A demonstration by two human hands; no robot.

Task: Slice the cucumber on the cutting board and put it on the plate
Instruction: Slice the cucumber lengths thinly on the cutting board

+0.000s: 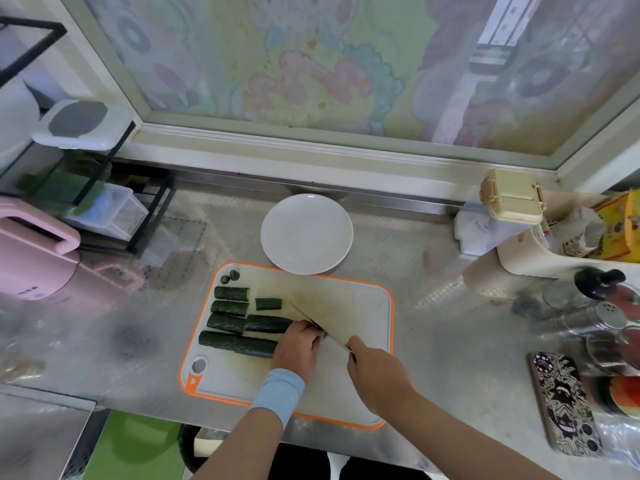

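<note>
Nearest us, our right hand is closed round the handle of the slim kitchen knife, whose blade slants away to the left across the white plastic cutting board with the orange rim. Our left hand, a pale blue band at its wrist, curls its fingers down on the right ends of the dark green cucumber lengths, just beside the blade. These lengths lie in rows on the board's left half, with a short piece and two trimmed end nubs farther back. We judge the cucumber firm and light, its round skin apt to roll and its cut faces slick. It is best pinned from above close to the cut, fingertips tucked back. Thin slices should scoop up together more easily than singly. At the board's far edge sits the round white plate, no cucumber on it yet, and nothing stands between. A phone in a patterned case and glass shaker jars lie well apart on the right.
</note>
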